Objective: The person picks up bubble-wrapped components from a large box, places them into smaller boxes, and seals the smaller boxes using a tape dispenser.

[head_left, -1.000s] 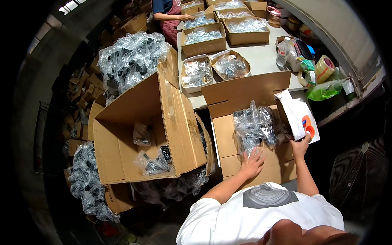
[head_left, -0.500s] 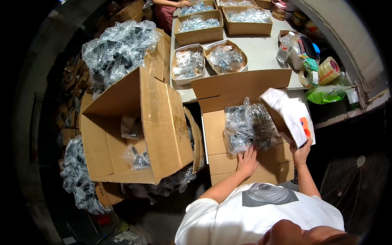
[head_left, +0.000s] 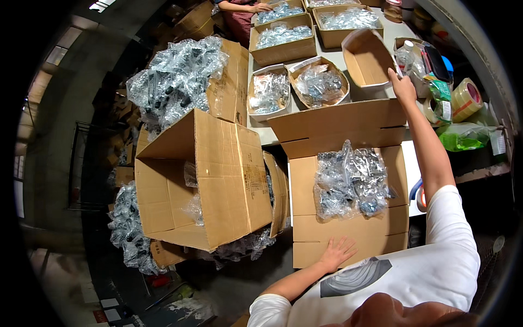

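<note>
My left hand (head_left: 336,254) lies flat, fingers spread, on the near flap of an unfolded brown cardboard box (head_left: 308,223). Ahead of it, clear plastic bags of small dark parts (head_left: 351,180) sit in the middle of that cardboard. My right arm reaches forward over the table, and my right hand (head_left: 402,86) grips the near right rim of a small white-sided carton (head_left: 370,57). The carton's brown inside shows, with nothing in it. It is at the table beside two similar cartons (head_left: 268,91) filled with bagged parts.
A large brown box (head_left: 229,180) lies open on its side at left, with bags inside. Behind it rises a heap of bagged parts (head_left: 174,76). Filled boxes (head_left: 283,49) line the far table, where another person's hand (head_left: 260,8) rests. Tape rolls (head_left: 467,101) and a bottle (head_left: 405,54) stand right.
The carton has gone from above the right of the cardboard forward to the table with my right hand. My left hand has drawn back from the bags to the near flap.
</note>
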`<action>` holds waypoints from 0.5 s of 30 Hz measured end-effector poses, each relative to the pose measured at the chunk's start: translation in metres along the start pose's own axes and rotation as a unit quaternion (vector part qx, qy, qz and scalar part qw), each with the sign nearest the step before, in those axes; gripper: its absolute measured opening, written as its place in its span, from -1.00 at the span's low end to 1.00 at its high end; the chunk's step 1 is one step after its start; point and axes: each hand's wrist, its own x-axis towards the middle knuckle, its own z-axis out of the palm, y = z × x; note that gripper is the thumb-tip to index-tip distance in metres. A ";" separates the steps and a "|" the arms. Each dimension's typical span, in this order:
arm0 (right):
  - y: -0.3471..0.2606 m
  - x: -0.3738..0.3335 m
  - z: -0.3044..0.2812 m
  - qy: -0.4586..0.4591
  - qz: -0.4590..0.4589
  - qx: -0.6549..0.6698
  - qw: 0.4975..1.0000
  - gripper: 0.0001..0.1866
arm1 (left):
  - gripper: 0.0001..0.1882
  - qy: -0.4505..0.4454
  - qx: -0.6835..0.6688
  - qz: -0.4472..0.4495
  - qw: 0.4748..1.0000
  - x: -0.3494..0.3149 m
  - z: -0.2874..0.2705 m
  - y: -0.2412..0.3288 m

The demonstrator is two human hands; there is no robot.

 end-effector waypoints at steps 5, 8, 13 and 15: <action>-0.026 -0.034 0.019 0.031 -0.085 -0.212 0.973 -0.28 | -0.49 -0.008 -0.088 0.000 0.996 -0.019 -0.038 0.005; -0.005 -0.038 0.023 0.052 -0.343 -0.180 0.921 -0.38 | -0.76 -0.039 -0.163 -0.081 0.983 0.005 -0.059 -0.022; 0.016 -0.129 0.003 0.009 -0.522 -0.262 0.811 -0.20 | -0.78 0.092 -0.098 -0.155 0.979 0.030 -0.173 -0.070; 0.033 -0.157 -0.013 0.001 -0.536 -0.261 0.803 -0.16 | -0.78 0.212 -0.003 -0.179 0.961 0.042 -0.195 -0.083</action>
